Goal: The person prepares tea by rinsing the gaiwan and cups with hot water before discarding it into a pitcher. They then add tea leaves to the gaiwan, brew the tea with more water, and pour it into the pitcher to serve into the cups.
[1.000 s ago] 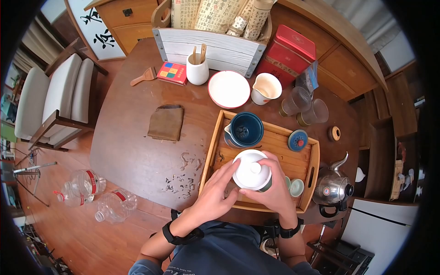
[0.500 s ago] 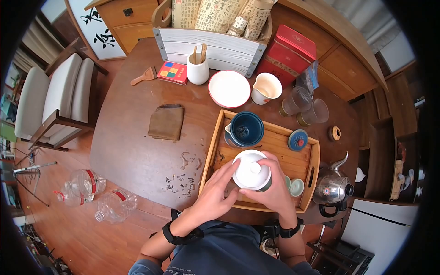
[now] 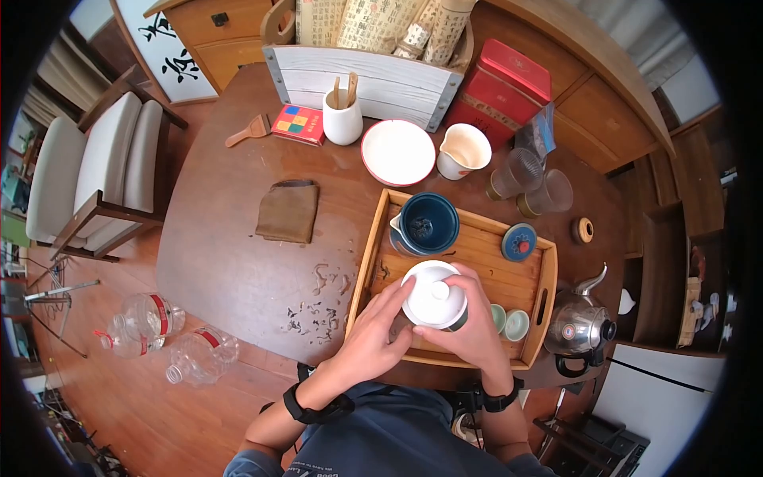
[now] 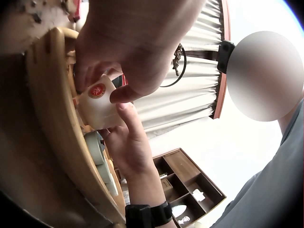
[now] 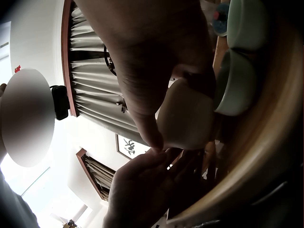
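Both hands hold a white lidded bowl [image 3: 434,296] over the front of the wooden tray [image 3: 469,208]. The left hand [image 3: 371,338] curls round its left side, and the right hand [image 3: 474,324] grips the right side. A round knob tops the lid. In the left wrist view a red round mark shows on the bowl [image 4: 100,105], with the two thumbs close together. The right wrist view has the bowl [image 5: 186,116] in shadow between the hands. Behind it stands a dark blue pitcher [image 3: 429,223] with dark bits inside.
Two pale green cups [image 3: 517,325] and a blue lid [image 3: 519,242] are on the tray. A steel kettle [image 3: 574,327] stands to the right. Further back are a white plate [image 3: 398,153], a cream pitcher [image 3: 463,151] and two glasses [image 3: 547,194]. A brown cloth [image 3: 288,212] lies left.
The bowl's lid shows very slightly further left in the head view, and the whole view has shifted a little. Both hands keep their hold on the bowl.
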